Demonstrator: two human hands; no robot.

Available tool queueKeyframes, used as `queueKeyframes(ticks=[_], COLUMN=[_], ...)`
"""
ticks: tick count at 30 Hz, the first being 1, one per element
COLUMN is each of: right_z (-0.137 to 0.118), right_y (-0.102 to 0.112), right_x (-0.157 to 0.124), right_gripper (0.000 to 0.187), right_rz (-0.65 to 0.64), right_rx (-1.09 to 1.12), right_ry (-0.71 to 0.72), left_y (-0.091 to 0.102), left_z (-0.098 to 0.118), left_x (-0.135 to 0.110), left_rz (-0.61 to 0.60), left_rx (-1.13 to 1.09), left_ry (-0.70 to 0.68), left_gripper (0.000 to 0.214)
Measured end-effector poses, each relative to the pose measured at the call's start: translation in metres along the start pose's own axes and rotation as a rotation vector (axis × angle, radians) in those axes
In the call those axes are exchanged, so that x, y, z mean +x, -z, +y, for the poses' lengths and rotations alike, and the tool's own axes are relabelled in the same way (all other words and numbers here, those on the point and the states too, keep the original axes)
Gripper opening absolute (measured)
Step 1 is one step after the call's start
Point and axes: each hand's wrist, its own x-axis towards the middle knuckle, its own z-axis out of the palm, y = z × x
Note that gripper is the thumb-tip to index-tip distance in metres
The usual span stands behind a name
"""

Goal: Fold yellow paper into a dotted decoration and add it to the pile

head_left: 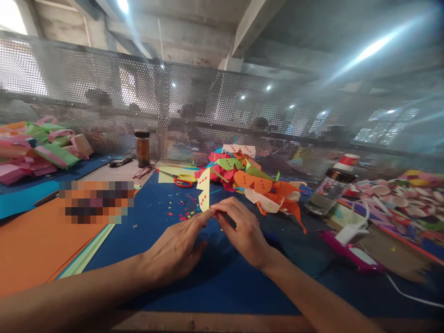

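Observation:
A pale yellow paper cutout (204,190) with notched edges and red marks stands upright above the blue tabletop. My left hand (180,243) is closed on its lower end, the fingertips meeting those of my other hand. From the right, my right hand (243,226) pinches the same spot with thumb and forefinger; the gripped part is hidden by the fingers. Just beyond lies a pile of similar paper cutouts (255,180) in orange, red, green and white. Scissors (185,180) with red and yellow handles rest near small coloured paper scraps (183,206).
Orange paper sheets (31,240) cover the left side, near a brown jar (142,149). On the right stand a clear bottle (324,194) and a white charger (352,231) on a pink device (354,252). A perforated metal screen (194,101) closes off the back.

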Motion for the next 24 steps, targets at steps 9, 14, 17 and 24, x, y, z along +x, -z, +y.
queueKeyframes(ticks=[9,14,17,24], right_z=[0.0020,-0.0001,-0.0009,-0.0016], right_y=[-0.0029,-0.0018,-0.0004,0.0000], right_x=[0.0016,-0.0001,-0.0004,0.0007], right_gripper=[0.021,0.031,0.037,0.034], right_rz=[-0.005,-0.018,-0.013,-0.003], right_rx=[0.056,-0.006,-0.070,-0.163], right_ry=[-0.013,-0.025,-0.003,0.099], left_y=[0.0010,0.0000,-0.0019,-0.0033], left_z=[-0.0025,-0.0034,-0.0048,-0.0061], left_x=[0.0017,0.0003,-0.0002,0.0007], left_rz=[-0.041,-0.051,-0.050,-0.064], left_rx=[-0.020,-0.055,-0.101,-0.141], left_ry=[0.046,0.096,0.100,0.116], left_gripper=[0.069,0.069,0.069,0.077])
